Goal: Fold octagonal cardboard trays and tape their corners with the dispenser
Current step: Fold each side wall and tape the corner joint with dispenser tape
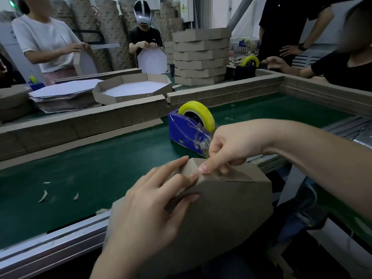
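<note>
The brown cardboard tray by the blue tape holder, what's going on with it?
A person is taping a folded corner of the cardboard tray, which is tilted over the near edge of the green table. Their left hand presses the corner flaps together. The right hand pinches a strip of clear tape and thumbs it onto that corner, just in front of the blue dispenser with its yellow roll. Finished trays are stacked across the table.

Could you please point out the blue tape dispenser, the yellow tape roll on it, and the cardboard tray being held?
blue tape dispenser (182, 130), head view, on its blue side wall.
yellow tape roll (201, 108), head view, on its outer band.
cardboard tray (221, 208), head view, on its broad brown face.
</note>
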The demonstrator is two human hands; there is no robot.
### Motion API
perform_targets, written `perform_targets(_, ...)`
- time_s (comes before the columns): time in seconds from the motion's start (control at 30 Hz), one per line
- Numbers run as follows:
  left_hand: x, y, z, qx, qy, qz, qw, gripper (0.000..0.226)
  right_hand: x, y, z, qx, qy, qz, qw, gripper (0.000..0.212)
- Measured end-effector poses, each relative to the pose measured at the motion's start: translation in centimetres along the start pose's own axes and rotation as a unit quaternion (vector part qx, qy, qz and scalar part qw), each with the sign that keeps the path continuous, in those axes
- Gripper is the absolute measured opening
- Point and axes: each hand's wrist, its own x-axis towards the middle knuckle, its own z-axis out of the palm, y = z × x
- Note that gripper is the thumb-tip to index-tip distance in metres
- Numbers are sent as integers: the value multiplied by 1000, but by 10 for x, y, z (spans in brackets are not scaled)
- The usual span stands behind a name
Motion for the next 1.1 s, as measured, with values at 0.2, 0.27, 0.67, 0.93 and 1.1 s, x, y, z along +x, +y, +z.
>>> perform_targets(0.2,0,-1,2,6,10,19,1000,21,0,26,-3,-63,16,43,997,65)
perform_targets(0.27,1,-2,3,13,20,27,999,19,-5,39,-15,-48,58,30,997,56)
perform_targets(0.67,0,-2,1,19,40,28,999,11,55,103,-21,263,252,118,924,24)
perform_targets(0.93,3,-2,3,10,41,20,999,12,51,92,-41,446,264,80,852,11)
perform_targets(1.1,2,-2,2,9,43,14,999,13,47,89,-36,463,262,77,843,9)
